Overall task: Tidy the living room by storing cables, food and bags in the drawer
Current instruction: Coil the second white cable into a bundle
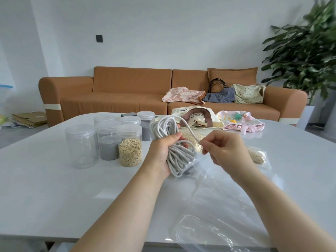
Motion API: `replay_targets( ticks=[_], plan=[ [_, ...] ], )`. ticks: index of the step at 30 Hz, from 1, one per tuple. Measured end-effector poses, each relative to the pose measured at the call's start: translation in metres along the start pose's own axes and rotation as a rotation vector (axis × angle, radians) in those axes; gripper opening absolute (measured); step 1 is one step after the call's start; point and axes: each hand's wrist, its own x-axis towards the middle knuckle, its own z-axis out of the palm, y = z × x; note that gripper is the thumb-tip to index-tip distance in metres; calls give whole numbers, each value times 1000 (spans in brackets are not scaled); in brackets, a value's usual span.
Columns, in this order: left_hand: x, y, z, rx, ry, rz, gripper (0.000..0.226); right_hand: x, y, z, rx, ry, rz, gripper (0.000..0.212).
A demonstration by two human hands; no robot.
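Note:
A coiled grey cable (168, 130) is held upright above the white table (54, 179). My left hand (163, 151) is wrapped around the middle of the coil. My right hand (223, 148) pinches the cable's loose end just right of the coil. Under both hands lies a clear plastic bag (218, 206). Several lidded jars stand to the left, one holding oats (130, 145), others grey powder (108, 140), one empty (81, 145). A packet of oats (257, 156) lies at the right. Two fabric bags (198, 118) (241, 121) lie on the table's far side.
A brown sofa (127, 93) stands behind the table with three bags on its right seat: pink floral (181, 95), blue (220, 95), pale dotted (249, 93). A large potted plant (309, 51) fills the right corner. Flat cardboard (29, 119) lies on the floor at the left.

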Motion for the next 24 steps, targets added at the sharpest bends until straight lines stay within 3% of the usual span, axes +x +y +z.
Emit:
replay_targets(
  ticks=[4,9,14,19,24],
  plan=[
    [1,-3,1,-1,47,-1,5,-7,-4,9,-285,-34,-81,27],
    [2,-4,2,-1,57,-7,5,-9,-6,9,-426,-81,-171,26],
    [0,-6,6,25,35,-11,4,-11,-4,14,-491,-103,-210,15],
    [3,-8,0,44,123,-36,10,-11,-4,19,-536,-73,-160,29],
    [-3,-2,1,-65,1,-150,28,-7,-6,15,-511,-37,-79,37]
  ],
)
